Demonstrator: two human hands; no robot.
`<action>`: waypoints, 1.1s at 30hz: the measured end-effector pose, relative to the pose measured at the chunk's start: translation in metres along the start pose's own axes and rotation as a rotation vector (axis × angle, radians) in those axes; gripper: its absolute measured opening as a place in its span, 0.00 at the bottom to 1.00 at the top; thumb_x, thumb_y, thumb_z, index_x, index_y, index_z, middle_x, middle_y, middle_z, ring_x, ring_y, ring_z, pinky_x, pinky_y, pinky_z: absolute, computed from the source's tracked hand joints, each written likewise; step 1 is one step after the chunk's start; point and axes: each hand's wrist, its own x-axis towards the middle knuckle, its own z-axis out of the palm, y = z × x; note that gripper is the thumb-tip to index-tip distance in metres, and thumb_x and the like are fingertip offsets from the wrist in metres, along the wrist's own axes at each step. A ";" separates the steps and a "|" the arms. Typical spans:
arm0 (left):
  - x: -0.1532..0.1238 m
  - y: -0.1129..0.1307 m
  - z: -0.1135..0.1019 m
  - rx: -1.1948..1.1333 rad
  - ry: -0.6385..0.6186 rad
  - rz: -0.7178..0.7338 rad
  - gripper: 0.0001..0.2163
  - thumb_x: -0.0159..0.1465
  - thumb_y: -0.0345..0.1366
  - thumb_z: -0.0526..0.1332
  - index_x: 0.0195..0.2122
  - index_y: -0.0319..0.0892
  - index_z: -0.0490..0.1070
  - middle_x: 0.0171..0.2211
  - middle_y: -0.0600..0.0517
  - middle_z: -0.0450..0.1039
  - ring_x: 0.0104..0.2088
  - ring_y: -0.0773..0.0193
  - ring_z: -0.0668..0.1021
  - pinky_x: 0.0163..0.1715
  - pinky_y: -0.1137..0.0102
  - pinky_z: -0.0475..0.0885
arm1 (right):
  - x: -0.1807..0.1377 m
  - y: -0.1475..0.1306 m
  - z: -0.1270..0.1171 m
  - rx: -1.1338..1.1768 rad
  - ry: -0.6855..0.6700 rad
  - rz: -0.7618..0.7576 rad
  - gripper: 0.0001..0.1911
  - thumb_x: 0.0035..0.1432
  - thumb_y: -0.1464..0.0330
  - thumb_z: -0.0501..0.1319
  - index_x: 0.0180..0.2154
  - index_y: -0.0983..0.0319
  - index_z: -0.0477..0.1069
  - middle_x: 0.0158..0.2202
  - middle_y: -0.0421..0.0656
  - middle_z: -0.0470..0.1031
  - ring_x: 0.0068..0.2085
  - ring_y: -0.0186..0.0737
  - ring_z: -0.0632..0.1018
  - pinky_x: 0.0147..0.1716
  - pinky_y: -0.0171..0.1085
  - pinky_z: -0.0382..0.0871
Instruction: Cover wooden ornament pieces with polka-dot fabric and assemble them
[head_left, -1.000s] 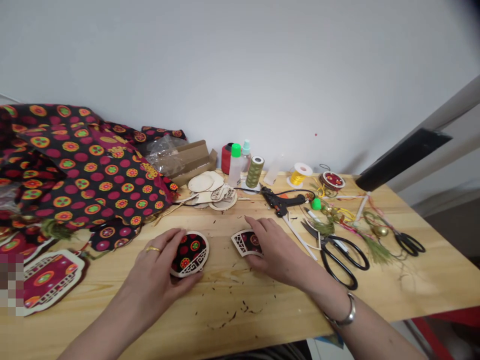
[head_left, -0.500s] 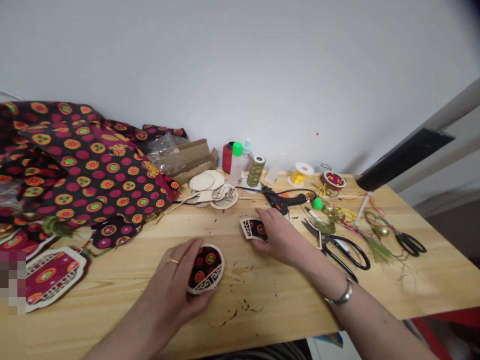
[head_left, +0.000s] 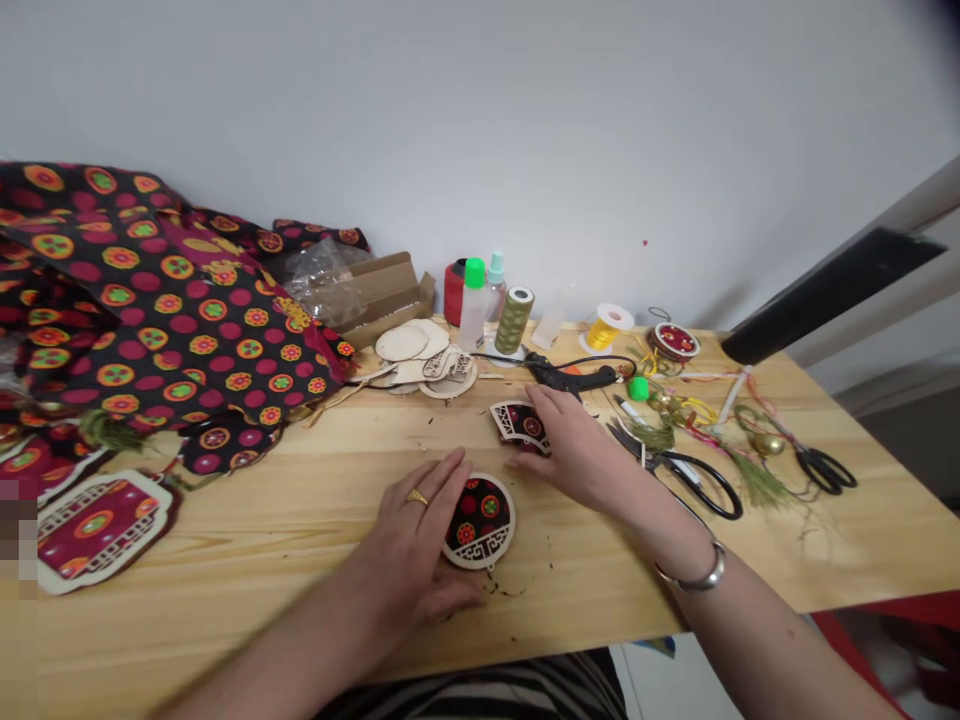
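Note:
My left hand (head_left: 420, 545) curves around the left edge of a round wooden ornament (head_left: 480, 522), filled with black floral cloth and fretwork along its near side. The ornament is at the table; its left part is hidden by the fingers, and the thumb lies below it. Farther off, my right hand (head_left: 570, 440) holds a fan-shaped ornament (head_left: 517, 422) by its right end, thumb on the near side and fingers on the far side. That piece has a pale lattice frame around dark cloth. Small dark scraps (head_left: 504, 592) lie near the round ornament.
Patterned cloth (head_left: 225, 330) is heaped at left, beside a maroon ornament (head_left: 105, 530). Behind are wooden cutouts (head_left: 427, 360), a green-capped bottle (head_left: 473, 310), thread spools (head_left: 515, 320) and a glue gun (head_left: 570, 376). Black-handled scissors (head_left: 712, 485) lie right of my right arm.
My left hand and the round ornament have moved right, closer to the fan-shaped one. My right hand and its piece have shifted slightly. The view has tilted a little.

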 end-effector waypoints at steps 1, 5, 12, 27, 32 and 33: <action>-0.001 -0.001 -0.004 0.001 -0.003 -0.027 0.47 0.49 0.51 0.65 0.64 0.41 0.41 0.60 0.36 0.57 0.58 0.44 0.63 0.52 0.51 0.64 | -0.002 -0.001 -0.002 0.005 0.014 -0.018 0.37 0.50 0.62 0.64 0.58 0.68 0.55 0.56 0.55 0.62 0.56 0.53 0.64 0.54 0.50 0.60; -0.007 -0.002 -0.023 0.046 0.102 -0.124 0.34 0.58 0.45 0.60 0.62 0.45 0.48 0.56 0.42 0.64 0.55 0.50 0.67 0.51 0.55 0.67 | -0.021 -0.015 -0.007 0.051 0.151 -0.050 0.26 0.57 0.68 0.58 0.56 0.63 0.59 0.57 0.52 0.62 0.57 0.50 0.64 0.56 0.51 0.59; -0.021 0.006 -0.018 0.094 0.174 -0.106 0.19 0.61 0.36 0.58 0.53 0.45 0.59 0.43 0.48 0.74 0.45 0.55 0.72 0.45 0.61 0.69 | -0.061 -0.040 0.019 0.303 0.036 -0.067 0.35 0.50 0.61 0.66 0.58 0.58 0.55 0.54 0.49 0.64 0.56 0.51 0.64 0.54 0.52 0.62; -0.026 0.008 -0.012 0.077 0.022 -0.206 0.26 0.61 0.39 0.58 0.60 0.48 0.53 0.41 0.49 0.70 0.46 0.57 0.71 0.42 0.66 0.69 | -0.060 -0.040 0.025 0.415 -0.065 -0.074 0.35 0.52 0.65 0.65 0.59 0.57 0.54 0.54 0.45 0.66 0.56 0.46 0.61 0.55 0.48 0.61; -0.027 0.006 -0.009 0.100 0.030 -0.185 0.25 0.61 0.38 0.59 0.58 0.43 0.55 0.38 0.49 0.71 0.46 0.57 0.69 0.42 0.68 0.68 | -0.058 -0.040 0.026 0.407 -0.060 -0.086 0.35 0.51 0.66 0.65 0.59 0.58 0.54 0.54 0.44 0.66 0.55 0.45 0.62 0.55 0.47 0.61; -0.027 0.006 -0.009 0.107 0.031 -0.182 0.24 0.61 0.38 0.59 0.58 0.43 0.56 0.39 0.49 0.71 0.45 0.58 0.69 0.42 0.68 0.68 | -0.057 -0.040 0.026 0.406 -0.062 -0.089 0.35 0.52 0.66 0.65 0.58 0.58 0.54 0.54 0.44 0.66 0.54 0.45 0.62 0.55 0.46 0.61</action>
